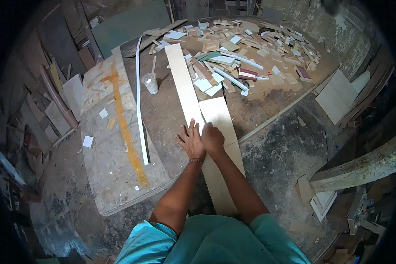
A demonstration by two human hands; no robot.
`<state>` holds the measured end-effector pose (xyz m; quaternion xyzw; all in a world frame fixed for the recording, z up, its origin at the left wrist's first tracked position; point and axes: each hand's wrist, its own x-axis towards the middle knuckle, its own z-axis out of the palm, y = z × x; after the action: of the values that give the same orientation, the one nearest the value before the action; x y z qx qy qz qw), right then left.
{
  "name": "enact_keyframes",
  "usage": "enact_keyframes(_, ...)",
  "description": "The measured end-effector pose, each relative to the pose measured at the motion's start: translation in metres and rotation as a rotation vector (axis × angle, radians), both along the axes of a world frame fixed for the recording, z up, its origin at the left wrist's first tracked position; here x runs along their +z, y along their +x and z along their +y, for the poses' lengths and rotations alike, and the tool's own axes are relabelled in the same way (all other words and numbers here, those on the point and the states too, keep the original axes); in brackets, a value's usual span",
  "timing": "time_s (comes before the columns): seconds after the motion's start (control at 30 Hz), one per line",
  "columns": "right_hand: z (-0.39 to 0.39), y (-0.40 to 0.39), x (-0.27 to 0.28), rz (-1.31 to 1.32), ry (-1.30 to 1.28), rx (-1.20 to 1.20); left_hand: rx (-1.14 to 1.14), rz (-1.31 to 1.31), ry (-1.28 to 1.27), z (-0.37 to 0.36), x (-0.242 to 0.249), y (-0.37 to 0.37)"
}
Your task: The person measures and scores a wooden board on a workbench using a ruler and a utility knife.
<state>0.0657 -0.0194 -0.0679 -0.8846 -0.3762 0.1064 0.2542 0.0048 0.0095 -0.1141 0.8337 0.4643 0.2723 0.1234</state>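
A long pale board [180, 72] runs away from me, its near end under my hands. My left hand [191, 143] lies on it with the fingers spread. Just to the right, my right hand [213, 140] is closed near the board's right edge. Whatever it may grip is hidden by the fingers. Beneath and to the right is a wider pale wood panel [218, 112], stretching back toward my body and past the table's near edge. A thin line crosses this panel beside my right hand.
Wood offcuts [255, 48] are heaped across the far side of the table [163, 110]. A plastic cup [150, 83] with a stick in it stands left of the board. Beyond it lies a long white strip [140, 105]. A curved wooden beam [358, 169] juts in at right.
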Motion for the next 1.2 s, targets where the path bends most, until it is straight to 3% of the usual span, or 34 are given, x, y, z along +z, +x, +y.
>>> enact_keyframes(0.2, -0.025, -0.010, -0.007, -0.024, -0.016, 0.003, -0.012, 0.003, -0.029, 0.000, 0.004, -0.001)
enact_keyframes(0.27, -0.055, -0.022, -0.004, -0.012, -0.188, 0.029, 0.007, 0.052, 0.009, 0.002, -0.002, 0.001)
enact_keyframes(0.57, 0.021, 0.001, 0.001, -0.117, 0.026, 0.011, 0.028, 0.080, -0.038, 0.000, 0.004, 0.000)
enact_keyframes(0.7, -0.008, -0.006, -0.010, -0.157, 0.006, 0.016, 0.024, 0.059, -0.024, -0.001, 0.000, 0.000)
enact_keyframes(0.8, -0.050, -0.023, 0.004, -0.032, -0.176, 0.023, 0.040, 0.052, 0.026, 0.003, -0.003, 0.002)
enact_keyframes(0.97, 0.005, 0.004, -0.013, -0.137, 0.119, 0.029, 0.032, -0.002, 0.062, 0.001, -0.004, 0.001)
enact_keyframes(1.07, 0.033, 0.012, -0.001, -0.155, 0.046, 0.070, 0.028, -0.026, 0.076, 0.001, -0.003, 0.002)
enact_keyframes(1.2, 0.011, 0.008, 0.015, -0.126, -0.003, 0.088, 0.014, -0.018, 0.090, 0.000, -0.001, -0.002)
